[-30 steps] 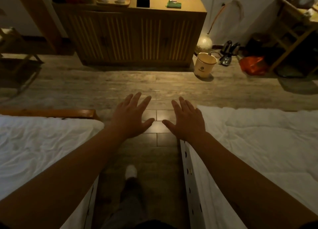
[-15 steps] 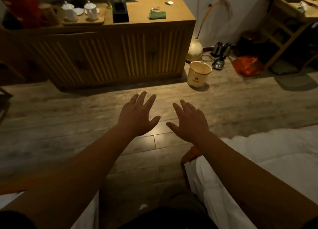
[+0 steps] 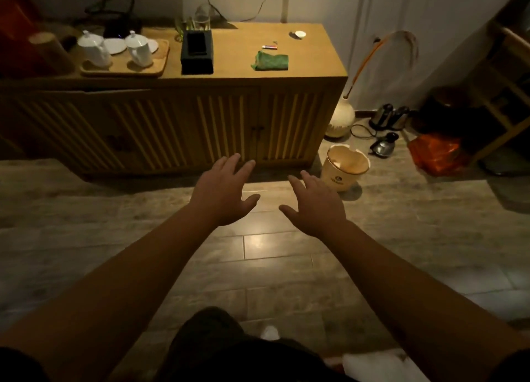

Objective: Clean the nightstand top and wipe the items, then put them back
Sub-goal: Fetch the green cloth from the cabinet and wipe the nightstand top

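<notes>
Green cloth (image 3: pixel 270 62): lies crumpled on the wooden cabinet top (image 3: pixel 315 63), right of centre, touching nothing else. Judged soft, light and limp; a pinch at any raised fold should lift it, no slip risk.

Just beyond the cloth: a small lighter-like stick (image 3: pixel 269 47) and a small white dish (image 3: pixel 300 33), both light.

Black box (image 3: pixel 197 51): open-topped, rigid; contents too dark to tell. Best taken by its side walls.

Wooden tray (image 3: pixel 155 66), left end of the top: holds two white lidded ceramic pots (image 3: pixel 94 49) and flat plates. Fragile, glazed and probably slippery; the lids look loose. Lifting the tray by its rim with both hands seems safer.

Left hand (image 3: pixel 222 192) and right hand (image 3: pixel 315 204): both held out above the floor, fingers spread, empty, well short of the cabinet.

Floor, right of the cabinet: pale bucket (image 3: pixel 344 166), inside lit, contents unclear.
</notes>
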Demonstrator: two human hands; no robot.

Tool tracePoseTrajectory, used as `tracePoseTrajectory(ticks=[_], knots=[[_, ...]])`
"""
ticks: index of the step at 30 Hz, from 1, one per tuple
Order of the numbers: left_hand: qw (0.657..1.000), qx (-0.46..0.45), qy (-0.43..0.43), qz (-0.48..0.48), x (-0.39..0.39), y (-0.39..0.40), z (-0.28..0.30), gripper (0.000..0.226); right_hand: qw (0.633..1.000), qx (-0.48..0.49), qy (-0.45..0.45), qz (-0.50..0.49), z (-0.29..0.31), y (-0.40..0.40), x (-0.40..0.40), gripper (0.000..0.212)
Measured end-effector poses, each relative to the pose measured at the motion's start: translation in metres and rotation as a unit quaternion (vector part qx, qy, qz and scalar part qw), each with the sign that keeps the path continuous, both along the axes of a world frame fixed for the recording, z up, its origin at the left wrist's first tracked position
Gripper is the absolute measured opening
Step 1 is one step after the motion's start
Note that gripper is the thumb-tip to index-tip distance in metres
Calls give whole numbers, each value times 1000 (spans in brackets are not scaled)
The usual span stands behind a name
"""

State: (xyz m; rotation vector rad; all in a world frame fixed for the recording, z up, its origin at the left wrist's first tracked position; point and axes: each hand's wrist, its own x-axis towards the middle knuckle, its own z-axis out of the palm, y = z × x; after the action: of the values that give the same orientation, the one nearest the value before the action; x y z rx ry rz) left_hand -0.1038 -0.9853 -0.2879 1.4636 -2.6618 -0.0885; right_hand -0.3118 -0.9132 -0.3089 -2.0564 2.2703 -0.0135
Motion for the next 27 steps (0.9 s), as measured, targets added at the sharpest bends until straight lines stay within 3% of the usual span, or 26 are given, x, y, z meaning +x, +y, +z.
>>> tracePoseTrajectory(ticks=[15, 27], knots=[[997, 48, -20, -49, -77, -375, -15, 69, 998, 21, -43, -45, -10, -350, -60, 68], [988, 125, -51, -71, -178, -576, -43, 69, 996, 76, -37, -8, -36, -570, -155, 48]])
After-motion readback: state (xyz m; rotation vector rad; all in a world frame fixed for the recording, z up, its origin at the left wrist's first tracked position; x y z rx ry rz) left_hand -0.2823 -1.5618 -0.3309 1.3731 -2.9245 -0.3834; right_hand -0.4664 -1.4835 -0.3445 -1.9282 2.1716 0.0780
